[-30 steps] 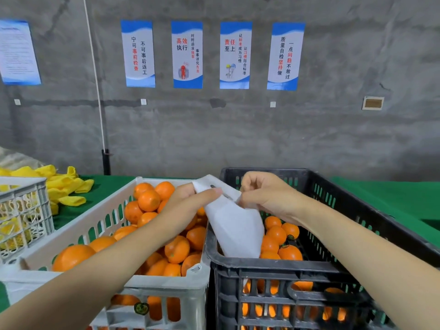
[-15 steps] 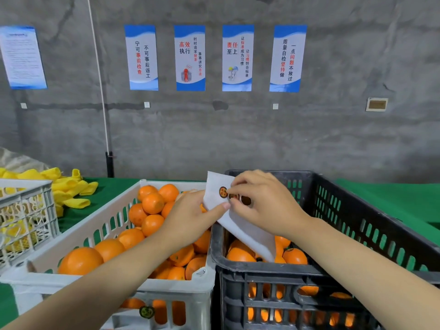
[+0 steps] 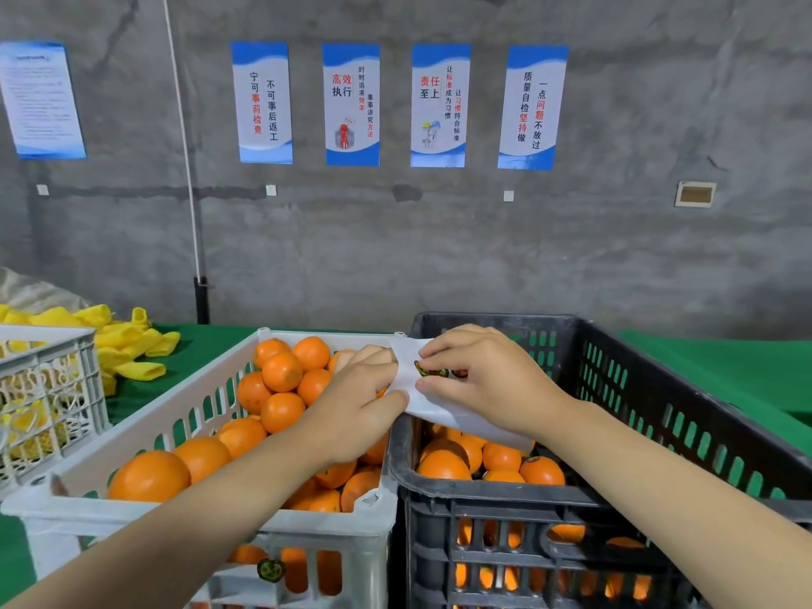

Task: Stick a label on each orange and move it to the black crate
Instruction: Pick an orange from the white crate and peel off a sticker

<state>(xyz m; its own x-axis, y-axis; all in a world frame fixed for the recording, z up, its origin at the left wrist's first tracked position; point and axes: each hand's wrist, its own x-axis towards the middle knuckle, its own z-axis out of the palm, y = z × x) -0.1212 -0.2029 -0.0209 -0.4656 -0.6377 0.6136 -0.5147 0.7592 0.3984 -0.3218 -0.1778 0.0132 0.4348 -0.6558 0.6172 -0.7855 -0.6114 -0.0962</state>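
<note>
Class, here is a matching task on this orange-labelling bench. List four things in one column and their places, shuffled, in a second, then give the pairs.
1. white crate
2. black crate
3. label sheet
4. yellow nets

A. far left on the green table
B. held by the left hand and right hand
C. right of the white crate
D. left of the black crate

Pairs: 1-D, 2-C, 3-B, 4-A
</note>
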